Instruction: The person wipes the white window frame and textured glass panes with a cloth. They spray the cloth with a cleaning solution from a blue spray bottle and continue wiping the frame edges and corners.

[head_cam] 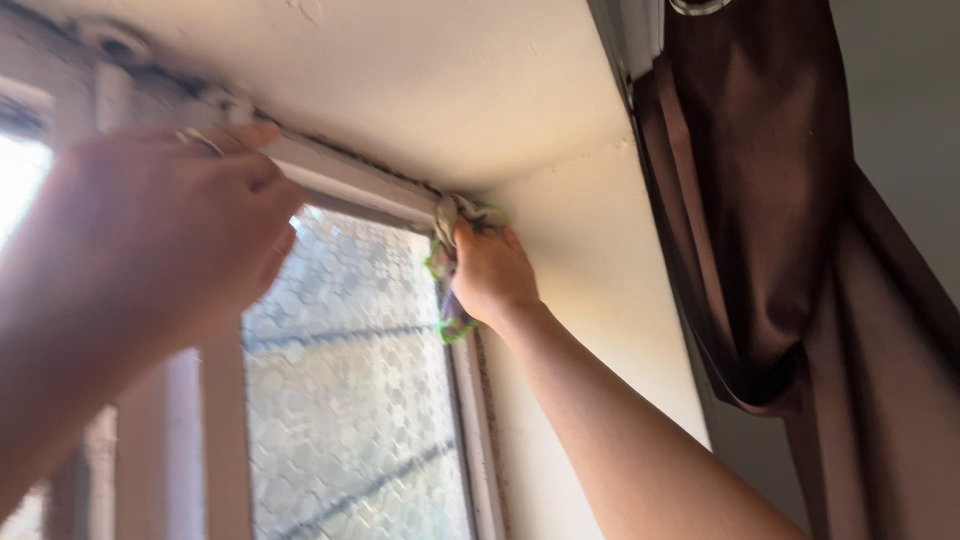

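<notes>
My right hand (490,275) presses a grey cloth with a green edge (447,262) into the upper right corner of a white window frame (350,180). The cloth hangs down past my palm along the frame's right side. My left hand (160,240) is close to the camera and blurred, with its fingers curled over the top rail of the frame at the left. The pane below has frosted glass with a honeycomb pattern (350,400).
A cream ceiling of the window recess (430,80) slopes above, and a cream side wall (590,330) stands at the right. A dark brown curtain (790,250) hangs bunched at the far right. Bright daylight comes through at the far left.
</notes>
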